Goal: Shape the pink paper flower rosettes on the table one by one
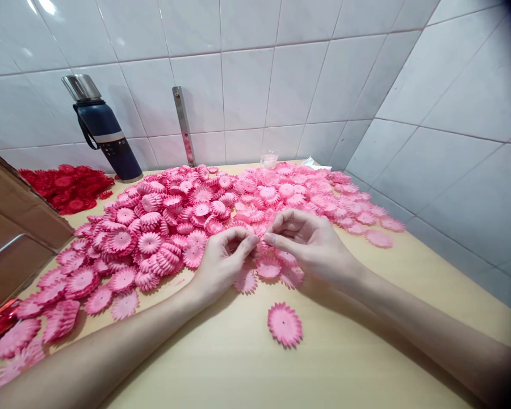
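Note:
My left hand (221,258) and my right hand (310,241) meet fingertip to fingertip over the near edge of a big heap of pink flower-shaped pieces (174,227). Both hands are curled in a pinch, and they seem to hold a pink flower piece between them, mostly hidden by the fingers. A few flat pink pieces lie right under the hands. One single pink flower piece (285,324) lies apart on the pale wooden table (344,352), nearer to me than the hands.
A pile of red flower pieces (68,187) sits at the back left beside a dark blue flask (104,136). A cardboard box (12,227) stands at the left edge. White tiled walls close the back and right; a small clear cup (269,159) stands by the back wall.

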`<action>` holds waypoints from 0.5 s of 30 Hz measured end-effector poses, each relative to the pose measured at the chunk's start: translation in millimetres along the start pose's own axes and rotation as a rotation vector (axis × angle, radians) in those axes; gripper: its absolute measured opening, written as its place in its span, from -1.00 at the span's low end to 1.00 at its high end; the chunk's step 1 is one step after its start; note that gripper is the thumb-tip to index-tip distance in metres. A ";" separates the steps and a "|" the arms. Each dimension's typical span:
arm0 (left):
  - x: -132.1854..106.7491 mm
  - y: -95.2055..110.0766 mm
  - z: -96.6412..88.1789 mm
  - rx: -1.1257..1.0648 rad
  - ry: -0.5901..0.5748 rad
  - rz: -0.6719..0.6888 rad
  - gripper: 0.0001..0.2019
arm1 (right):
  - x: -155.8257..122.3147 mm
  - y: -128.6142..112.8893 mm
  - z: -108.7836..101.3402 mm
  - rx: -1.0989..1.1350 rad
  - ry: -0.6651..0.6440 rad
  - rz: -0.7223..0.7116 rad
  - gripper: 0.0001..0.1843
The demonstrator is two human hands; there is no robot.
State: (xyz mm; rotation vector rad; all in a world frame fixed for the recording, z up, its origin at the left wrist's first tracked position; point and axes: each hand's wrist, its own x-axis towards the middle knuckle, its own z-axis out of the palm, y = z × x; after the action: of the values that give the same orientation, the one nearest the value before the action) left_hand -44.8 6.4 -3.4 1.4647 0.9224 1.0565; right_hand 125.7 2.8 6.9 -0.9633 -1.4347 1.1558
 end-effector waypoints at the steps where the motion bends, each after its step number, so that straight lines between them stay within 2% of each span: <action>1: -0.1 0.7 0.1 0.006 0.004 0.001 -0.78 | -0.1 0.0 0.0 -0.001 -0.004 0.000 -0.76; 8: -1.0 4.0 1.2 0.036 0.004 0.014 -0.80 | -0.4 1.9 -0.7 0.015 -0.040 -0.007 -0.83; 15: -1.6 1.4 0.7 0.087 -0.028 0.015 -0.78 | -1.9 -3.2 0.4 0.003 -0.034 -0.012 -0.77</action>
State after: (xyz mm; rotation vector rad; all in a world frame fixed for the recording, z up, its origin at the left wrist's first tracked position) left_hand -44.6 4.4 -2.3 1.5562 0.9490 1.0155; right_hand 125.6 0.2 9.6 -0.9359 -1.4634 1.1699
